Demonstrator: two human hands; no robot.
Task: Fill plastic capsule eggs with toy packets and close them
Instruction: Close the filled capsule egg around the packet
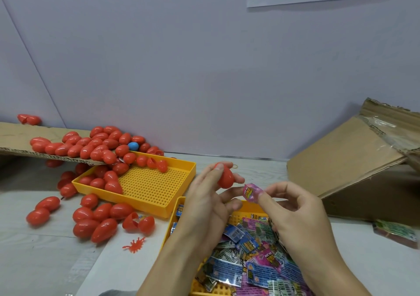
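Observation:
My left hand [205,199] holds a red plastic capsule egg [225,175] between thumb and fingers above the table. Just to its right, my right hand [293,214] pinches a folded pink toy packet [251,192] with its fingertips, close to the egg but apart from it. Below both hands stands a yellow tray [177,221] filled with several blue, pink and grey toy packets [250,257]. I cannot tell whether the held egg is open or closed.
A second yellow perforated tray [150,186] at centre left holds several red eggs. Many red eggs [97,145] and a blue one [133,146] lie on a cardboard sheet. More eggs [100,220], one open [138,221], lie on the table. A cardboard box [354,159] stands right.

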